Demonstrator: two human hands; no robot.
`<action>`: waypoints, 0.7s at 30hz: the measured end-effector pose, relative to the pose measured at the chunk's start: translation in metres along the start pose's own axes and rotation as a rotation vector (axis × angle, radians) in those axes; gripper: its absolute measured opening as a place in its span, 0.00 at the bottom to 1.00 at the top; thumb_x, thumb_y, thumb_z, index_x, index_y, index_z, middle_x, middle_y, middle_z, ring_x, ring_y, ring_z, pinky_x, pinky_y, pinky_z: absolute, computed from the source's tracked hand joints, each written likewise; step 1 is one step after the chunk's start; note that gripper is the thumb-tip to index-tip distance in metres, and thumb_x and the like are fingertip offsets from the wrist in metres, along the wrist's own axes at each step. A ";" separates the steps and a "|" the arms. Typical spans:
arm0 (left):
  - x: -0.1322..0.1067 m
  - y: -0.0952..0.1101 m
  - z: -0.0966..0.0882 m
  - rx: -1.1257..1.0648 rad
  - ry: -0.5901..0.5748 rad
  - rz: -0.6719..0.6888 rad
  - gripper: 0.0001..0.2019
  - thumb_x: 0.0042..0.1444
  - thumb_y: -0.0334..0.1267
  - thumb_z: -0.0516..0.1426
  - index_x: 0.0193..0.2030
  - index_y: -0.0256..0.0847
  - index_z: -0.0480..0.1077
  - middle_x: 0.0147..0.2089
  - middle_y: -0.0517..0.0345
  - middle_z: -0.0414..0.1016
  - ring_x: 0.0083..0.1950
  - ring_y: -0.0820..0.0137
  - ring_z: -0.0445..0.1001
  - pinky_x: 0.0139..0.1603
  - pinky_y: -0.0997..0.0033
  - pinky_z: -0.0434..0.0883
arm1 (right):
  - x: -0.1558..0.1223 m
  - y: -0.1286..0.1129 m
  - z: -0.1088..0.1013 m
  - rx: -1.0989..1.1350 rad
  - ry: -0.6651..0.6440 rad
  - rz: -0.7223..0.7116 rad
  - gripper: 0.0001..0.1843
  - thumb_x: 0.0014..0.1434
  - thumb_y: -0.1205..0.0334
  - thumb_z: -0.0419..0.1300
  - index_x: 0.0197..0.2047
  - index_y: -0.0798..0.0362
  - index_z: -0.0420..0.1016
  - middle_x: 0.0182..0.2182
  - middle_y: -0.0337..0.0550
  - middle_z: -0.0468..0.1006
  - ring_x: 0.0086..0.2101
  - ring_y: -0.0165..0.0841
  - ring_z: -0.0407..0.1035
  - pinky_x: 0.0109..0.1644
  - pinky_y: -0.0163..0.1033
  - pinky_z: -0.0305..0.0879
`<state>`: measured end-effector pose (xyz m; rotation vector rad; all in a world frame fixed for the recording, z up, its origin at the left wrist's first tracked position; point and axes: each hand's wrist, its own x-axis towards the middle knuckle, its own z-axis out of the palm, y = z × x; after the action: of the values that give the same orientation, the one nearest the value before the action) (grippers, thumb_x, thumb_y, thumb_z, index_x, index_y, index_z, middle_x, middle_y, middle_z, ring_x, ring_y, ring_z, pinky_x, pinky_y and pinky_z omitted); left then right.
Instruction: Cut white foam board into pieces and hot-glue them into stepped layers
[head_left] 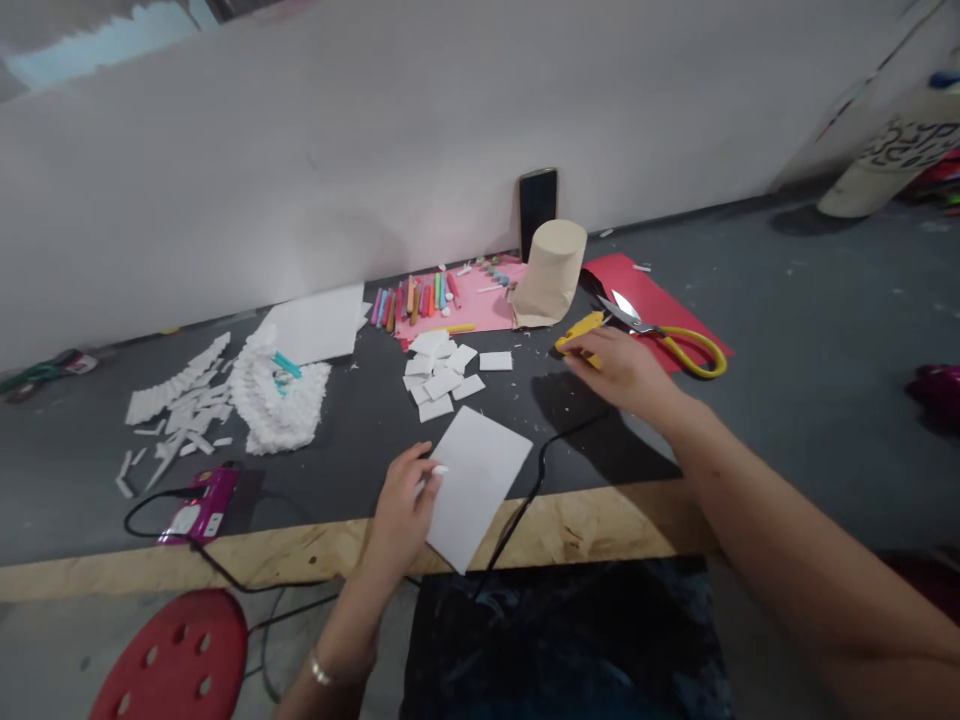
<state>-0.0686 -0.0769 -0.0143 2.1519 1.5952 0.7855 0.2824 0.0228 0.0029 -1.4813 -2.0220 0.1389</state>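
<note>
My left hand (405, 500) holds a white foam board (480, 480) by its left edge, and the board's near corner reaches past the table's front edge. Farther out, my right hand (619, 365) has its fingers closed on a yellow tool (583, 328), mostly hidden under them, its kind not clear. Just beyond that hand lie yellow-handled scissors (694, 352), partly on a red sheet (637, 285). Small white cut rectangles (442, 382) are piled between my hands, beyond the board.
A beige paper cylinder (555, 270) stands before a phone (538, 205). Coloured sticks (412, 300) lie on pink paper (487, 310). At left are a fluffy white piece (281, 410), white strips (184, 415) and a purple device (202, 508). A black cable (541, 465) crosses the front edge beside a red stool (176, 655).
</note>
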 end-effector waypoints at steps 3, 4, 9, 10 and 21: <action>0.017 0.015 0.020 -0.022 -0.059 0.122 0.09 0.63 0.37 0.52 0.40 0.40 0.73 0.53 0.45 0.75 0.58 0.61 0.70 0.58 0.56 0.69 | 0.009 -0.032 0.008 -0.021 -0.126 -0.148 0.13 0.63 0.62 0.54 0.45 0.55 0.77 0.43 0.50 0.79 0.45 0.42 0.71 0.51 0.46 0.66; 0.022 0.018 0.023 -0.037 -0.093 0.161 0.09 0.63 0.36 0.52 0.41 0.40 0.73 0.53 0.45 0.75 0.58 0.61 0.70 0.58 0.56 0.69 | 0.013 -0.041 0.009 -0.041 -0.161 -0.176 0.13 0.63 0.62 0.54 0.46 0.55 0.76 0.43 0.51 0.79 0.45 0.42 0.71 0.51 0.46 0.66; 0.041 0.016 0.011 -0.068 -0.145 0.196 0.07 0.62 0.37 0.54 0.41 0.41 0.73 0.55 0.47 0.74 0.59 0.61 0.69 0.56 0.58 0.70 | 0.026 -0.055 0.021 -0.136 -0.265 -0.182 0.15 0.62 0.61 0.57 0.51 0.55 0.75 0.48 0.53 0.76 0.49 0.45 0.68 0.53 0.49 0.64; 0.045 0.011 0.005 -0.051 -0.126 0.183 0.07 0.62 0.38 0.54 0.39 0.41 0.73 0.54 0.48 0.75 0.58 0.61 0.70 0.56 0.57 0.70 | 0.029 -0.055 0.027 -0.145 -0.267 -0.166 0.16 0.62 0.61 0.57 0.52 0.56 0.74 0.49 0.53 0.76 0.49 0.45 0.67 0.54 0.49 0.64; 0.084 -0.048 -0.029 0.316 0.031 0.030 0.05 0.59 0.37 0.57 0.39 0.40 0.72 0.52 0.45 0.75 0.55 0.54 0.69 0.56 0.51 0.65 | 0.044 -0.051 0.085 -0.184 -0.157 0.039 0.19 0.60 0.59 0.57 0.52 0.59 0.73 0.47 0.60 0.74 0.50 0.52 0.63 0.51 0.52 0.63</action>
<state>-0.1050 0.0167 -0.0002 2.3932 1.8093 0.6107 0.1870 0.0661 -0.0252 -1.6699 -2.1805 0.0901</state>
